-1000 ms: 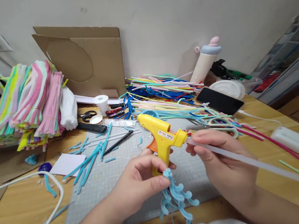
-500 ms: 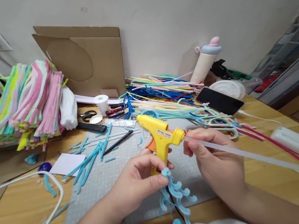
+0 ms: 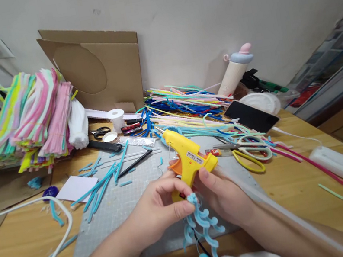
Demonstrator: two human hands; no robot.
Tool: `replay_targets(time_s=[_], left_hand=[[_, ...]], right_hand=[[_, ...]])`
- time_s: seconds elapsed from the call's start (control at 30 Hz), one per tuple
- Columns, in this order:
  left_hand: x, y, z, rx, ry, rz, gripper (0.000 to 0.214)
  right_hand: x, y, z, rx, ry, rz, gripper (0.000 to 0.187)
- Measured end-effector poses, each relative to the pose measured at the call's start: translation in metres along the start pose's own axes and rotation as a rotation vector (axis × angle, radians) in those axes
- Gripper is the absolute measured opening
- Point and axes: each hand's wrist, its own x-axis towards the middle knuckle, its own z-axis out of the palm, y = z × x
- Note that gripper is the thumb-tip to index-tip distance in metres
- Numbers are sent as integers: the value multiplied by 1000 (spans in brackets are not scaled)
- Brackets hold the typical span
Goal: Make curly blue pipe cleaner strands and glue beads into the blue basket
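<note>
Between thumb and index finger of my left hand (image 3: 165, 210), the top of a light-blue pipe-cleaner piece (image 3: 203, 224) is pinched, its curled strands hanging down. Other left fingers reach behind the yellow hot glue gun (image 3: 189, 154) near its orange trigger (image 3: 176, 168). My right hand (image 3: 227, 198) closes on the gun's handle from the right, thumb up against the body; its other fingers are mostly hidden. The gun's nozzle points up and left. A long translucent glue stick (image 3: 276, 205) sticks out of its back and slopes down over my right forearm.
A grey cutting mat (image 3: 110, 235) lies beneath, with blue pipe-cleaner lengths (image 3: 102, 188) and a black pen (image 3: 136, 162). Scissors (image 3: 254, 149), a phone (image 3: 251, 116) and piled pipe cleaners (image 3: 188, 108) lie beyond. A white cable (image 3: 69, 215) curves at left.
My right hand has let go of the glue stick and moved left and down onto the gun's handle. The gun has shifted slightly right; the stick now slopes more steeply.
</note>
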Motion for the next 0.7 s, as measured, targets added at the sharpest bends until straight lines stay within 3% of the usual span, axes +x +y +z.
replay_targets(time_s=[0.1, 0.27, 0.47, 0.57, 0.7], left_hand=[[1, -1, 1, -88, -13, -33, 18], [1, 3, -4, -206, 41, -27, 12], [1, 13, -17, -273, 217, -80, 24], [2, 16, -23, -233, 292, -65, 29], [6, 17, -27, -97, 318, 28, 15]], right_hand=[[7, -4, 2, 229, -138, 139, 37], [23, -19, -16, 327, 95, 122, 23], [22, -37, -53, 270, 115, 123, 17], [11, -34, -59, 182, 68, 60, 26], [-6, -21, -57, 41, 61, 21, 28]])
